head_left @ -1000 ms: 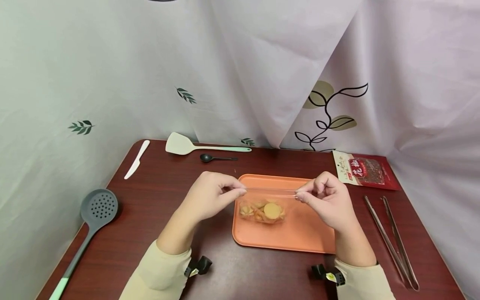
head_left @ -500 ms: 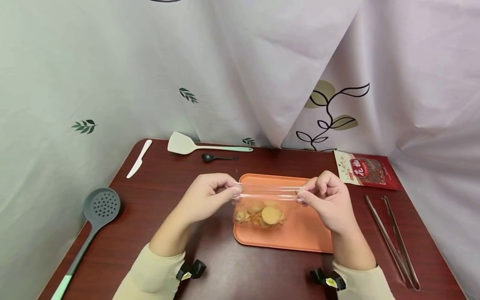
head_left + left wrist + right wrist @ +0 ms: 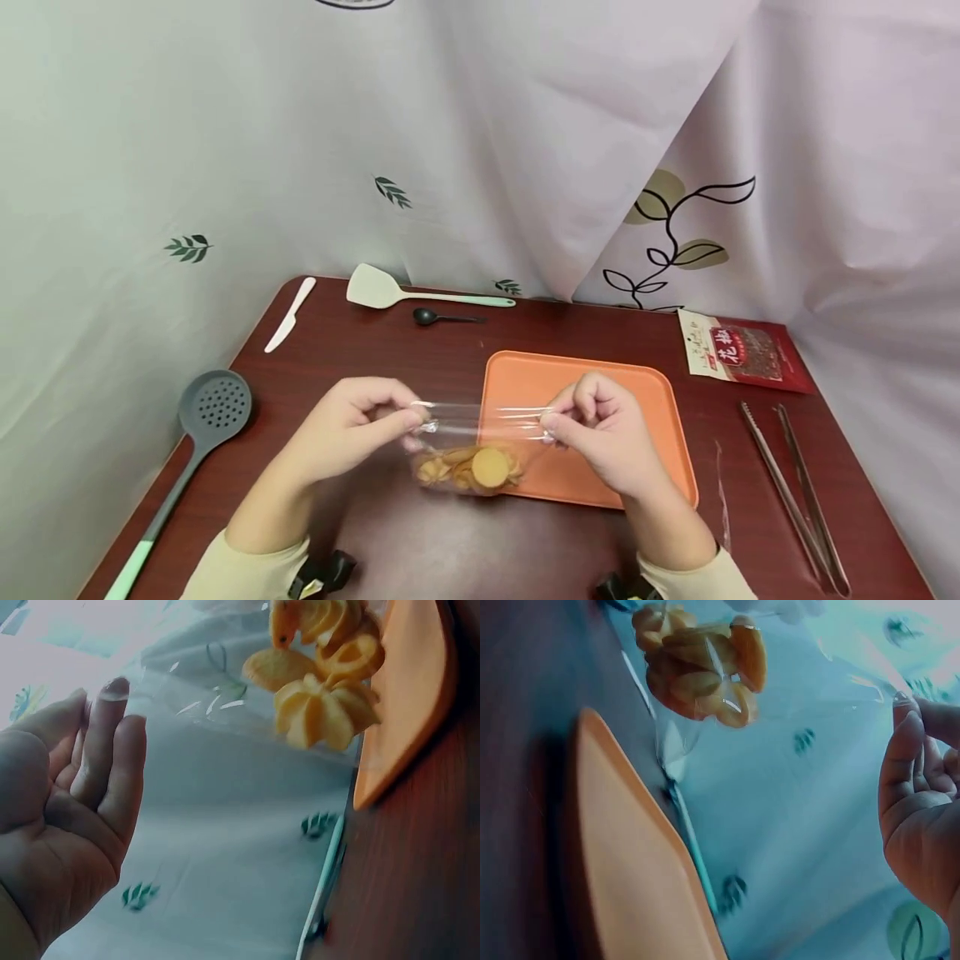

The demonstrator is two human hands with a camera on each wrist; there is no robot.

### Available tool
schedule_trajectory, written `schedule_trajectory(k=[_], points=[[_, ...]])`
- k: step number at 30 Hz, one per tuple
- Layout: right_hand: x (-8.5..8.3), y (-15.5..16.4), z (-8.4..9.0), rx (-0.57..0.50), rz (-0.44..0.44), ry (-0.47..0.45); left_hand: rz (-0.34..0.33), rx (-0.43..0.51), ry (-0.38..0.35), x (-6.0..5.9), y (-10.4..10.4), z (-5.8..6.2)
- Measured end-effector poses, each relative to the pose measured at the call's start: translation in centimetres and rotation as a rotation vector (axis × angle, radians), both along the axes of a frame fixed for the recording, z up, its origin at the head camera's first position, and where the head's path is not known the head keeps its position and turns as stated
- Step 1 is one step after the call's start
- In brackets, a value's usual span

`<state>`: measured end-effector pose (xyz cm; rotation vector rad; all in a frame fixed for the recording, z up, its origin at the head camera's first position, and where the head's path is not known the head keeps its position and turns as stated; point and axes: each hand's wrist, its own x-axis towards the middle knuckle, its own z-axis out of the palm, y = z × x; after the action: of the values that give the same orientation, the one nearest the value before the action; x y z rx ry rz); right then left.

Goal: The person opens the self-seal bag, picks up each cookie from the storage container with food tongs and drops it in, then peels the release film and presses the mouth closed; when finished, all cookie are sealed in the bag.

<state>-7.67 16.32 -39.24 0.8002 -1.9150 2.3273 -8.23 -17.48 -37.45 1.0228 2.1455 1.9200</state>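
A clear plastic bag [image 3: 480,429] with several round yellow biscuits [image 3: 471,468] in its bottom hangs between my two hands, over the table and the left edge of the orange tray [image 3: 600,392]. My left hand [image 3: 411,419] pinches the bag's top left corner. At the top right corner my right hand [image 3: 549,425] does the same. The top edge is stretched between them, showing as two thin lines. In the left wrist view the biscuits [image 3: 322,690] hang beside the tray's rim [image 3: 405,720]. The right wrist view shows the biscuits [image 3: 701,664] above the tray [image 3: 630,870].
On the dark red table [image 3: 450,542] lie a grey slotted spoon [image 3: 210,408] at the left, a white knife [image 3: 290,315], a pale spatula [image 3: 390,292] and a black spoon [image 3: 442,317] at the back. A red packet [image 3: 742,350] and metal tongs [image 3: 795,492] are right. Curtains surround the table.
Both hands have carried the bag left and toward me, from over the tray's middle to its left edge. The bag's top, one line before, now shows two.
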Motion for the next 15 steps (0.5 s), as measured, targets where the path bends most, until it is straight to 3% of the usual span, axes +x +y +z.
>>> schedule_trajectory(k=[5,7,9,15], points=[[0.5,-2.5,-0.5,0.015,0.118,-0.071,-0.197,0.087,0.080,0.4,-3.0,-1.3],[0.4,-3.2,-0.8,0.045,0.129,-0.101,-0.230,0.097,0.061,0.1,-3.9,-2.0],[0.0,-4.0,-1.2,0.095,0.099,-0.138,-0.208,0.085,0.000,-0.4,-4.6,-2.8],[-2.3,-6.1,-2.2,0.316,-0.021,-0.230,0.033,-0.058,-0.188,-1.9,-6.1,-5.6]])
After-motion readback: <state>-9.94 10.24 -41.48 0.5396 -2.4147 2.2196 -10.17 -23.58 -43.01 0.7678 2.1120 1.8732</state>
